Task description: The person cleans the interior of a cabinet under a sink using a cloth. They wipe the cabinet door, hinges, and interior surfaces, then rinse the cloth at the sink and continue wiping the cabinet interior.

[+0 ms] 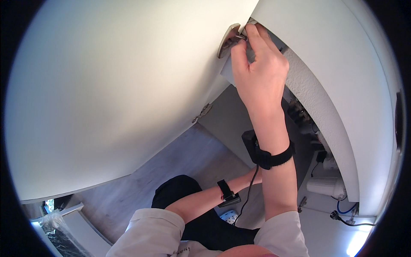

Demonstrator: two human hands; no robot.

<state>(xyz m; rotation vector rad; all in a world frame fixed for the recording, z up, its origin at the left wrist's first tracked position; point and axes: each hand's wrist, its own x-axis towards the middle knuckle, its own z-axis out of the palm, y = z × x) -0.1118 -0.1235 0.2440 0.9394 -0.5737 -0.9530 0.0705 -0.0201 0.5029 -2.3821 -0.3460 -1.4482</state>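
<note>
My right hand (pixel 261 64) reaches up to a metal cabinet hinge (pixel 228 40) at the edge of a large white cabinet door (pixel 112 90). Thumb and fingers pinch the hinge where it meets the cabinet; the fingertips are partly hidden. Lower down, a second hinge (pixel 203 113) joins the same door to the grey cabinet panel (pixel 231 119). My left forearm (pixel 205 200) crosses below the right one, and the left hand is out of sight behind it. Each wrist wears a black strap (pixel 279 159) with a small device; a cable hangs from the right one.
A white curved worktop edge (pixel 337 106) runs along the right. Beneath it are a white filter canister (pixel 324 186) and a black plug (pixel 335 216) on a cord. Wood-look floor (pixel 167 157) lies below. Clear plastic wrapping (pixel 61 231) sits at lower left.
</note>
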